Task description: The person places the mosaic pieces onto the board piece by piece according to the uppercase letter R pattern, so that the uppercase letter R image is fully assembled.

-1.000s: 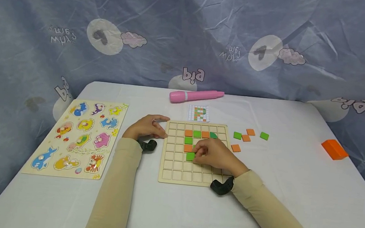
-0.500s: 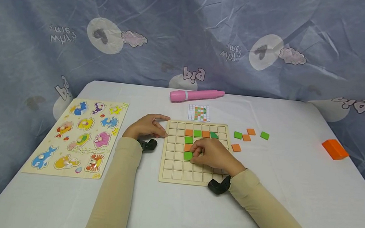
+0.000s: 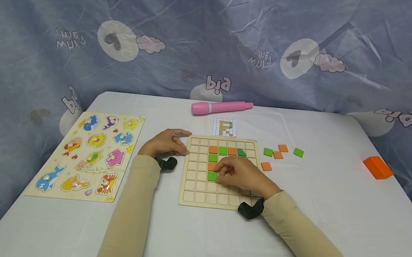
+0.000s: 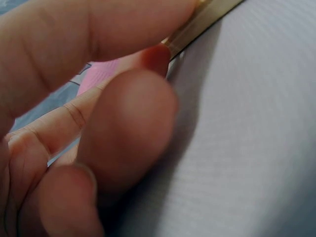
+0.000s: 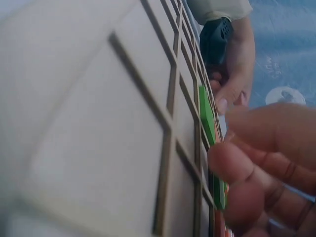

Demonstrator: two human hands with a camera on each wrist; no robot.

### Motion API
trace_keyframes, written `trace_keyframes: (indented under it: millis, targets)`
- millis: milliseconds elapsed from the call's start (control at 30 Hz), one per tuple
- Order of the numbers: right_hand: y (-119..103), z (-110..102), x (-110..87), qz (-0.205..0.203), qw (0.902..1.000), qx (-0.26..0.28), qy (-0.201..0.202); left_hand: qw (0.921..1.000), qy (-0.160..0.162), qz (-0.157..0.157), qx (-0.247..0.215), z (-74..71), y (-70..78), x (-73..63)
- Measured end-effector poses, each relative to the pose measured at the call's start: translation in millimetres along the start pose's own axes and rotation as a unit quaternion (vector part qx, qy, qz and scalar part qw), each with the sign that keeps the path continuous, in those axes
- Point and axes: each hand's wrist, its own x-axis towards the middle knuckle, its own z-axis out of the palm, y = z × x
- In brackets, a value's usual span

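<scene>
Two hands are at a wooden board (image 3: 222, 199) in the head view. The left hand (image 3: 166, 143) touches the board's left edge, its fingers loose and a bit apart. The right hand (image 3: 241, 174) is over the middle, fingers bent, with a small gap between finger and thumb, right by a green tile (image 3: 211, 176). That tile lies in one of the board's squares, just nearer the person than an orange tile (image 3: 211, 166). It looks thin, hard and very light, so it should not bend, but its smooth top might slip. Pinching two opposite sides seems best. Five loose tiles (image 3: 266, 166) lie on the worktop (image 3: 184, 242), to the board's right. In the left wrist view, the fingers look big and blurry, close to the board's edge. The board seems stiff, and that edge looks good for keeping it still. In the right wrist view, the green tile seems to poke up over the low walls (image 5: 169, 129), leaving some side to hold. The fingertips are so close that I cannot tell if they pinch it or only touch it.
</scene>
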Motion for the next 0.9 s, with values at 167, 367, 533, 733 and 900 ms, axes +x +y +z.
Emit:
trace_keyframes:
  millis: [167, 367, 533, 733, 900]
  targets:
    - [11.7, -9.5, -8.4, -0.023, 0.9987, 0.046, 0.0, 1.0, 0.005, -0.004, -0.001, 0.4, 0.8, -0.2]
    - [25.6, -24.9, -21.4, -0.019, 0.9953, 0.09, 0.031, 0.9993, -0.002, -0.004, -0.036, 1.8, 0.9, -1.7]
    - [43.3, -38.8, -35.7, -0.014, 0.9916, 0.111, 0.064, 0.9991, -0.001, -0.007, -0.042, 2.1, -0.5, -2.3]
    - [65.6, -54.5, -53.0, 0.006, 0.9898, 0.104, 0.097, 0.9995, -0.005, 0.003, -0.032, 1.5, -1.2, -3.4]
    - [78.4, -64.8, -66.5, 0.032, 0.9887, 0.099, 0.108, 0.9995, -0.008, 0.014, -0.026, 1.5, -0.5, -4.1]
